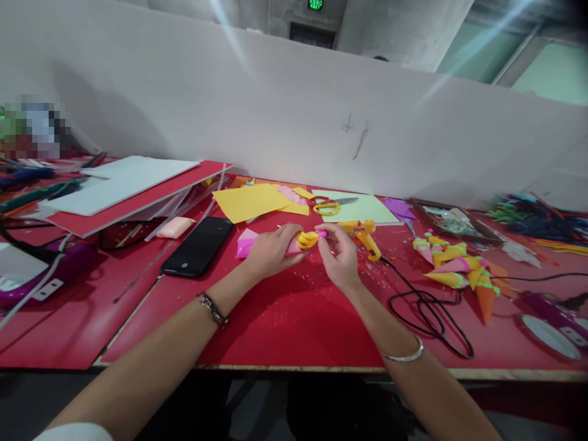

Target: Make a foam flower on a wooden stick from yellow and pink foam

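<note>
In my left hand (272, 252) is a small paper cone (307, 239), pink with yellow folded paper around it, lying sideways in my closed fingers. My right hand (340, 257) pinches a tiny bright pink ball (322, 234) at the yellow end of the cone. Whether the ball is stuck to the paper I cannot tell. Just behind my right hand lies a yellow glue gun (367, 239) with a black cord. Pink paper pieces (247, 243) rest on the red table left of my left hand, partly hidden by it.
Scissors (327, 208) lie on pale green paper (381, 211), beside yellow sheets (250, 202). A black phone (198, 248) is at left, near stacked boards (128, 184). Decorated paper cones (459, 263) are piled at right, past the looped cord (427, 312). A white partition (294, 116) stands behind.
</note>
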`<state>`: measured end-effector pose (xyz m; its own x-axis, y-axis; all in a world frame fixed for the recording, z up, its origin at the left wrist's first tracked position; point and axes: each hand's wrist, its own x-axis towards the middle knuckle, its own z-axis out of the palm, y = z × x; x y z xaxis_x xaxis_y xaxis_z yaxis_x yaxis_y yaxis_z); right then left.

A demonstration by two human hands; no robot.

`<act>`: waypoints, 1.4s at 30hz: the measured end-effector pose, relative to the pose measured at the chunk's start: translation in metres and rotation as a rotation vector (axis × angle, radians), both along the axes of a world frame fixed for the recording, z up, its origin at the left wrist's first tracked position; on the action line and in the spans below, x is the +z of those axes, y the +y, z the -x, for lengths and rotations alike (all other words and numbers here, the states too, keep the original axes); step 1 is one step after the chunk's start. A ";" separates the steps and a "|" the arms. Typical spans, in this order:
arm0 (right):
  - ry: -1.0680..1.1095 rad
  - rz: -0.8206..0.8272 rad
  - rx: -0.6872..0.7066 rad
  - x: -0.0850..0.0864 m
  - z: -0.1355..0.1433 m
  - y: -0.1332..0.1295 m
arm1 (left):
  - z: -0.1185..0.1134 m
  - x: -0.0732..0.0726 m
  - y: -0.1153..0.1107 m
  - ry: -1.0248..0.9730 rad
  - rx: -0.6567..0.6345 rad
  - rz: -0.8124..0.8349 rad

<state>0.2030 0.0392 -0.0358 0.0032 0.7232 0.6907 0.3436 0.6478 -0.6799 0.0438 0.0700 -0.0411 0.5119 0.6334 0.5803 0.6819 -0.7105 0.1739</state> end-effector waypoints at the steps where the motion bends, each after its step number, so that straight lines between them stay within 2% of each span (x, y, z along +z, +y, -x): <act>1: -0.010 -0.006 0.004 0.000 0.000 0.000 | 0.000 0.000 0.000 -0.009 -0.011 -0.012; 12: -0.025 -0.008 -0.001 -0.004 0.000 0.001 | -0.001 0.007 -0.005 -0.022 -0.040 -0.082; 20: -0.129 -0.062 0.000 0.002 0.001 -0.006 | 0.001 0.008 -0.005 -0.028 -0.084 -0.130; 27: -0.077 -0.117 -0.056 0.002 0.002 -0.008 | 0.000 0.009 -0.005 -0.029 -0.103 -0.171; 32: -0.153 -0.151 -0.057 0.006 -0.001 -0.008 | 0.001 0.006 -0.004 -0.051 -0.174 -0.149; 37: -0.244 -0.164 -0.066 0.011 0.000 -0.012 | 0.001 0.004 -0.004 -0.124 -0.262 -0.055; 42: -0.280 -0.137 -0.066 0.011 0.000 -0.012 | 0.001 0.003 -0.003 -0.194 -0.266 0.001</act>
